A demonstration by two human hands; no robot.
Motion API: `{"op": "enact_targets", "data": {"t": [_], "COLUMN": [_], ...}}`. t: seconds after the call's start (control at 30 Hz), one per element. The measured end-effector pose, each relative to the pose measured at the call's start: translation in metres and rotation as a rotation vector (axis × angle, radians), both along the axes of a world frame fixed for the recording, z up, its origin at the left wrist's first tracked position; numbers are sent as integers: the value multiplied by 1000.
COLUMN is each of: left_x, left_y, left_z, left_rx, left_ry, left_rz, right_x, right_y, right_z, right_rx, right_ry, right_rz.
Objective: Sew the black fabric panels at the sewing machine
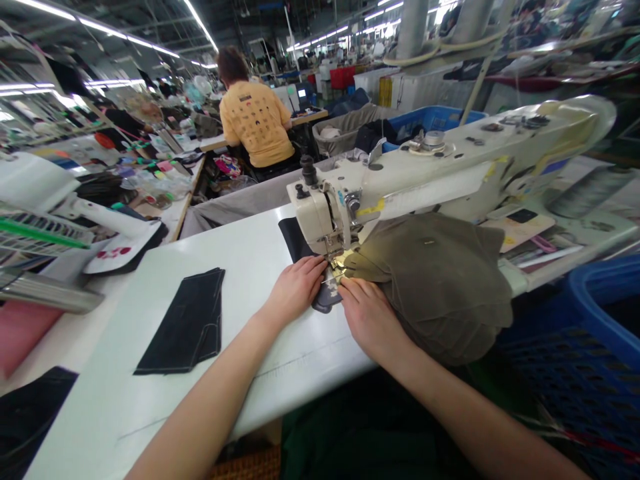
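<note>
A white sewing machine (395,187) stands before me, its needle area between my two hands. My left hand (297,288) lies at the left of the presser foot, fingers stretched out flat over the near end of a dark fabric piece (294,237). Close to the right of the needle, my right hand (370,317) has its fingers curled together at the edge of an olive-brown fabric bundle (445,287); the exact grip is partly hidden. That bundle spreads under the machine arm and hangs over the table edge. Under the needle, a grey plate (327,297) shows between the hands.
A stitched black fabric piece (187,327) lies on the white table (270,373) at left. Another black piece (30,413) is at the far left. A blue plastic basket (560,347) stands at my right. Ahead sits a person in a yellow shirt (257,123).
</note>
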State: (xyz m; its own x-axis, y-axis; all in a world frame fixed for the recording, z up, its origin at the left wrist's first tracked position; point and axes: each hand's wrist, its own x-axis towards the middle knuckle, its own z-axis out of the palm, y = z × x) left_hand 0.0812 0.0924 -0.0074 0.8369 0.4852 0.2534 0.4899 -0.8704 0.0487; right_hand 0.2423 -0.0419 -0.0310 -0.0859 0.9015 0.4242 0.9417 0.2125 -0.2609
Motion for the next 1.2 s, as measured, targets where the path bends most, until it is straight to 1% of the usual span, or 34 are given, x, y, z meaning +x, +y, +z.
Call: {"op": "enact_targets", "data": {"t": [0.23,0.43,0.57,0.67,0.77,0.87,0.93,1.07,1.2], "left_x": [-1,0,1,2,2,1,2,5,6], "left_y": [1,1,-2,-4,-9,-20,-28,-37,-31], "left_z": [-2,-2,0,5,10,12,12,9,10], "left_rx": [-8,18,45,55,-20,-177,-207,-99,-61], "left_ry": [-1,14,31,37,1,-32,-17,23,89], "left_rz": [8,35,62,97,104,48,17,22,16], "right_x": [0,-1,-1,-1,-2,-2,-2,0,0], "right_y": [1,2,2,2,2,0,-1,-2,-2], "right_z": [-1,0,-2,-1,2,5,5,1,1], "right_rx": [-7,10,8,11,14,35,47,33,22], "right_ry": [0,5,1,5,30,93,125,133,113], "right_rz": [4,-4,-7,-9,-6,-14,-4,21,15]}}
